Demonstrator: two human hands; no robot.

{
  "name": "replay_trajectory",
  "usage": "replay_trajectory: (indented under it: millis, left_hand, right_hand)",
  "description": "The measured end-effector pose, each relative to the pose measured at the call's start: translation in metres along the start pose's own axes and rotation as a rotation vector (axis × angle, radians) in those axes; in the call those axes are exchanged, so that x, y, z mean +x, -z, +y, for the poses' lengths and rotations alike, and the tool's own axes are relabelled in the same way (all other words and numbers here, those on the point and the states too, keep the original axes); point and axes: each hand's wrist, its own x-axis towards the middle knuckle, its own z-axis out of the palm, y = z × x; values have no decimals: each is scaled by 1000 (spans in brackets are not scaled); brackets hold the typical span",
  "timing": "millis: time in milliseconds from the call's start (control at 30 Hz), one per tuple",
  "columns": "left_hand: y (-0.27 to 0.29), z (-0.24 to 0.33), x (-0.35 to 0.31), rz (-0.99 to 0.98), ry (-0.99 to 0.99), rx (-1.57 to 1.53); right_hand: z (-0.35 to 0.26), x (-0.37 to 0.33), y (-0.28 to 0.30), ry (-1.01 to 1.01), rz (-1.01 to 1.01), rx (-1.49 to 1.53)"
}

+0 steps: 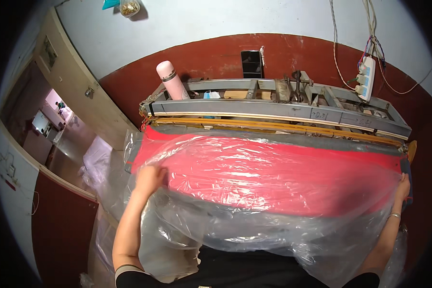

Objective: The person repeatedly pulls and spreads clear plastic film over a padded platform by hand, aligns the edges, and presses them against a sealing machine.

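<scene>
Head view: one broad, transparent plastic sheet (240, 225), draped over one flat red panel (293, 163) on a dark grey worktop (293, 137). The sheet's right edge is grasped in the right hand's (402, 187) grip; by the left hand (150, 178) the film is touched, grip undeterminable. Judged risk: creasing or tearing, caused by uneven pull.

A pink flask (172, 81) rises against the dark red and white wall (197, 24). Just right of the flask lies a small blue-and-white item (211, 95); farther right, a dark rectangular panel (251, 65); well apart on that side, a white power strip (366, 77) with hanging cables (371, 21). Left of the flask stands an open door (84, 72) with a metal knob (89, 91); above and left of it hangs a clear bag (129, 8).
</scene>
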Motion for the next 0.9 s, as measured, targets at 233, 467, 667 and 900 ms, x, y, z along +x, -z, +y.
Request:
replay_trajectory:
  millis: [233,467,667,900]
  left_hand:
    - [-26,89,53,131,-549,-247]
    - [-53,87,18,173,-505,-234]
    - [-56,97,62,362,-444,-427]
    - [-69,94,85,476,-211,-571]
  right_hand:
    - [-3,0,-5,16,50,39]
    - [29,8,-22,25,94,440]
    - [54,15,-17,-87,116,811]
    - [70,12,69,-230,-146,1318]
